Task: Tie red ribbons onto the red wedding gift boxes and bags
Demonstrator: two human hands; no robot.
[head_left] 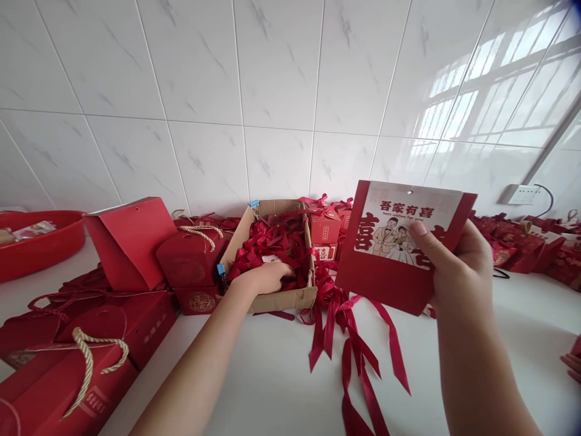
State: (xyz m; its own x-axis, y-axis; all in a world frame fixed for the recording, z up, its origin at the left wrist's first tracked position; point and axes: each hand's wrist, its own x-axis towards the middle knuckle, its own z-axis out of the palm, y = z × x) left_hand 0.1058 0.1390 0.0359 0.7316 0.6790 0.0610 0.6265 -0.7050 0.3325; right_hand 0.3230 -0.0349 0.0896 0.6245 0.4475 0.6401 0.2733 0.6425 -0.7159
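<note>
My right hand [454,257] is closed on a flat red gift bag [385,266] with a white panel showing a drawn couple, held upright above the white table. My left hand [267,277] reaches into an open cardboard box [284,298] full of red ribbons [272,242]; its fingers are curled down among them, and what they grip is hidden. More red ribbons [349,339] spill from the box's right side across the table in front of the held bag.
Red gift bags with rope handles [91,357] lie at the near left. A red basin [40,245] sits far left. Small red boxes [324,233] stand behind the cardboard box, more red bags [535,248] along the tiled wall at right. A wall socket [520,194] is at right.
</note>
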